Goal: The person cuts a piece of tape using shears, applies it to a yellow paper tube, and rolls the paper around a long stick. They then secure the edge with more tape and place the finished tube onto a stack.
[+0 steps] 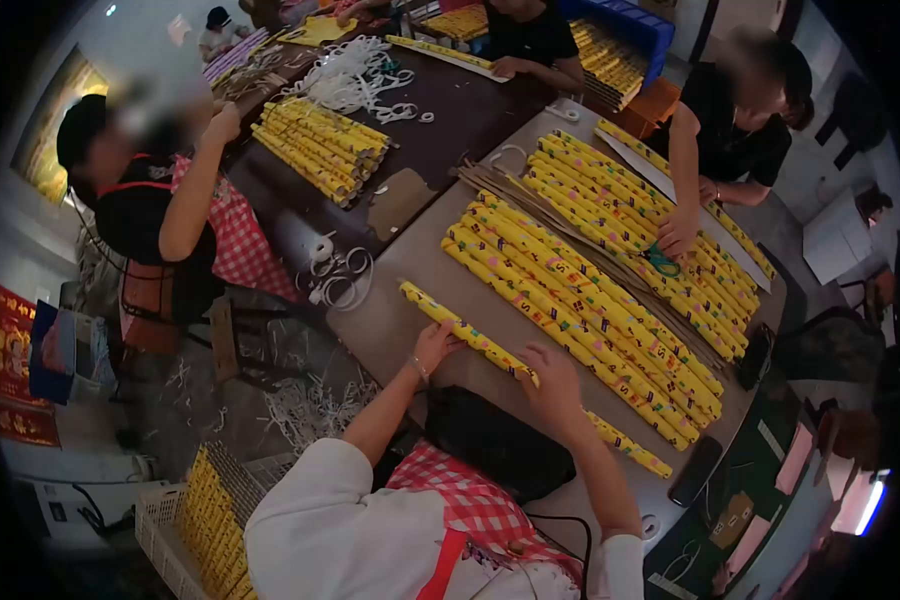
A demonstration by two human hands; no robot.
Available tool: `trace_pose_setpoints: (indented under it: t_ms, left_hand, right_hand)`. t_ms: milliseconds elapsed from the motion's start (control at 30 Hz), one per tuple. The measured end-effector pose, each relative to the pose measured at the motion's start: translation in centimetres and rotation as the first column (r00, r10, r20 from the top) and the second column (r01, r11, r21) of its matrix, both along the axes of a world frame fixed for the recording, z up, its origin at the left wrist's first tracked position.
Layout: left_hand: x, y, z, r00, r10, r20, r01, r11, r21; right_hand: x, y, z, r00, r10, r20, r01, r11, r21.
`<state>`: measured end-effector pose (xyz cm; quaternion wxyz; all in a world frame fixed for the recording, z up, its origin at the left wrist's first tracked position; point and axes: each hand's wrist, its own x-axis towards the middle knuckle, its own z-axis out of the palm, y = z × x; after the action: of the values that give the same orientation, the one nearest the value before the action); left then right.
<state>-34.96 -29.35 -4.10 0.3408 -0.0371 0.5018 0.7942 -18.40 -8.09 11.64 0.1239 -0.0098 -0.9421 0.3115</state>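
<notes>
A yellow patterned wrapping-paper roll (485, 346) lies slantwise across the near side of the table, in front of me. My left hand (436, 348) is closed on the roll left of its middle, thumb along its side. Over the roll's middle, my right hand (554, 384) has bent fingers gripping it; hand and forearm hide part of the roll, whose far end shows again at lower right. Just beyond my hands, several similar rolls (580, 315) lie side by side in a row.
Brown strips (570, 235) separate two rows of rolls. Across the table, a co-worker's hand (678, 232) touches the farther row, near a green item. A black bag (495, 440) sits at the near edge, a dark phone-like object (696, 470) at right. White bands (345, 280) lie at left.
</notes>
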Motion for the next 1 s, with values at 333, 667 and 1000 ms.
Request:
trace_pose_setpoints:
  t_ms: [333,667,1000]
  left_hand:
    - [0.3,0.6,0.6,0.998,-0.048,0.052,0.052,0.996,-0.071]
    - [-1.2,0.7,1.7,0.876,-0.481,-0.031,0.461,0.856,-0.233]
    - [-0.3,-0.5,1.7,0.889,-0.431,0.157,0.442,0.896,-0.039]
  right_hand:
    - [-5.8,-6.8,-9.6,0.988,-0.078,0.13,0.07,0.995,0.07]
    - [-4.7,-5.3,-10.1,0.98,-0.185,0.068,0.189,0.98,-0.06]
    - [-3.6,-5.4,-9.5,0.971,-0.226,0.083,0.238,0.953,-0.187]
